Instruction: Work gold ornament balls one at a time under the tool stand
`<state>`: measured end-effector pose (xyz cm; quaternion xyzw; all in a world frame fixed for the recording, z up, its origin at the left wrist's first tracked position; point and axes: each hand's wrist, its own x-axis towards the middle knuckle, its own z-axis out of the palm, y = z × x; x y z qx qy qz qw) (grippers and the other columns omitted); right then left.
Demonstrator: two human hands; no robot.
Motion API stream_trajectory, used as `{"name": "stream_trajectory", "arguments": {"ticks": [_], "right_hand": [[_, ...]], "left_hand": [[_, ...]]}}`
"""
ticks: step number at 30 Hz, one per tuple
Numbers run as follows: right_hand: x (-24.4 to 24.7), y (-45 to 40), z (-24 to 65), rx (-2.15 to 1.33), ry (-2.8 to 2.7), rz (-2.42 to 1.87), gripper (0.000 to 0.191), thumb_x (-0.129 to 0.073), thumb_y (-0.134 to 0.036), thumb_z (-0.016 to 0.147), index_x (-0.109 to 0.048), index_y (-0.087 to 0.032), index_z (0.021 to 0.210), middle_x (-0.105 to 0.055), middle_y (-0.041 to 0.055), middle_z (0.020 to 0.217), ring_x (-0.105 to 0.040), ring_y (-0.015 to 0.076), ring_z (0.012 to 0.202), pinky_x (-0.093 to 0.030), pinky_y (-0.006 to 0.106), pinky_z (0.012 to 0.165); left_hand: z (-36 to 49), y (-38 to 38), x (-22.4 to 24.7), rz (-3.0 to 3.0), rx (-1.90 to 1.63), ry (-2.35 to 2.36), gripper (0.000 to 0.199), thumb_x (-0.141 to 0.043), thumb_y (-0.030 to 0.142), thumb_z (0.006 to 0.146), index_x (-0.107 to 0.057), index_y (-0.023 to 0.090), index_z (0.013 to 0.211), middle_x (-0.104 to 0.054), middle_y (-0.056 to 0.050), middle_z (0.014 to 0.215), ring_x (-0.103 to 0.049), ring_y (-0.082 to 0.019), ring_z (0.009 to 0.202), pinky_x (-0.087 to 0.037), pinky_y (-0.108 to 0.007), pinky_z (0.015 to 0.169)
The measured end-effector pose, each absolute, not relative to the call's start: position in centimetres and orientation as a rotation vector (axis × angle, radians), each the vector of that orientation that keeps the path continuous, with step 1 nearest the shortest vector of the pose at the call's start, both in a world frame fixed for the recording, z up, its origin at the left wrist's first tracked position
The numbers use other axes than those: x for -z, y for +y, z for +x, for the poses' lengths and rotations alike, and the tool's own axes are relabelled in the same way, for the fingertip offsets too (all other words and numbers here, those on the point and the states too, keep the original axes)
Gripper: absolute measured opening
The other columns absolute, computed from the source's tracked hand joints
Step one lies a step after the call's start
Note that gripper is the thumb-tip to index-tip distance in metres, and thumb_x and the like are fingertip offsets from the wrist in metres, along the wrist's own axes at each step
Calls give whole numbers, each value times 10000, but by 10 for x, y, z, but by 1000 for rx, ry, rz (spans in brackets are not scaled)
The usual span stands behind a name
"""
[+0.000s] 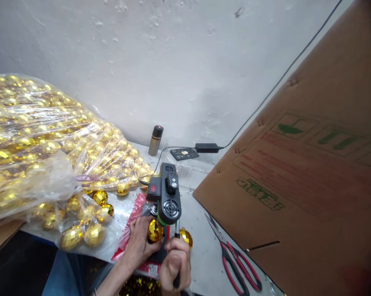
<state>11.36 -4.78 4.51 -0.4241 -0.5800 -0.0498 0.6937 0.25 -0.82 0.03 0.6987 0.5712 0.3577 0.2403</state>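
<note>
A small black bench drill press (169, 195) stands on the table in front of me. My left hand (141, 238) is closed round a gold mirror-ball ornament (155, 230) directly under the machine's head; whether a bit touches the ball is hidden. The fist of my right hand (176, 265) wraps the machine's lever handle (177, 230), whose black end shows below the fingers. Just behind that hand rests another gold mirror ball (186, 237). Red and clear plastic film (132, 224) lies beneath the machine on its left side.
A big clear bag of gold balls (49, 135) fills the left side, with loose balls (103, 205) by its tied neck. At right are red-handled scissors (234, 263) and a large cardboard box (296, 176). A bottle (155, 140), phone (184, 153) and power adapter (207, 148) sit near the wall.
</note>
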Motion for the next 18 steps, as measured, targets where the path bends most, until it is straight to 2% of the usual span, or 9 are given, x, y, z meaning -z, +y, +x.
{"name": "stream_trajectory", "arguments": {"ticks": [3,6,10,13,16,17,18], "right_hand": [[-42,-45,115,139,-1328,-914,350,-386,-223,1124,-523,-246,803,-609,-29,785,-604,134,687,-508,316,758],[-58,-49,119,119,-1422,-904,336,-410,-239,1119,-565,-243,820,-614,-26,777,-592,131,668,-488,286,656],[-113,-56,117,-114,-1258,-1032,308,-451,-173,1088,-579,-229,813,-577,-14,774,-543,121,625,-416,264,552],[-156,-56,115,-199,-1219,-1058,314,-502,-236,1096,-600,-227,798,-525,-30,700,-528,119,595,-403,248,527],[-173,-54,115,-216,-1249,-1063,335,-494,-259,1108,-574,-230,784,-517,-41,677,-488,103,549,-382,227,495],[-173,-55,116,-210,-1262,-1069,334,-489,-259,1110,-574,-230,788,-527,-40,686,-481,98,546,-383,221,497],[-171,-55,116,-201,-1274,-1074,330,-484,-257,1112,-579,-229,797,-540,-38,698,-478,95,545,-387,217,502]], "left_hand": [[3,-9,4,1932,-997,1556,494,-817,324,755,-698,221,1224,-777,-110,1133,-704,-366,1094,-509,-571,1027],[1,-7,4,1941,-999,1554,483,-811,325,755,-702,215,1212,-780,-115,1126,-707,-371,1089,-515,-581,1024],[-3,-4,-8,1955,-975,1516,483,-793,332,781,-703,210,1239,-788,-120,1145,-720,-379,1112,-528,-591,1024],[-10,-13,-11,2019,-977,1462,495,-775,332,808,-699,208,1282,-792,-135,1182,-728,-386,1118,-557,-577,995],[-23,-38,11,2181,-1007,1383,554,-748,282,834,-667,241,1381,-782,-140,1271,-722,-376,1184,-559,-552,1027],[-29,-49,24,2245,-1015,1375,592,-763,305,839,-650,258,1418,-772,-140,1314,-709,-380,1231,-546,-556,1063],[-35,-60,37,2319,-1038,1364,655,-820,401,808,-651,268,1426,-772,-145,1323,-709,-397,1231,-551,-559,1059]]}}
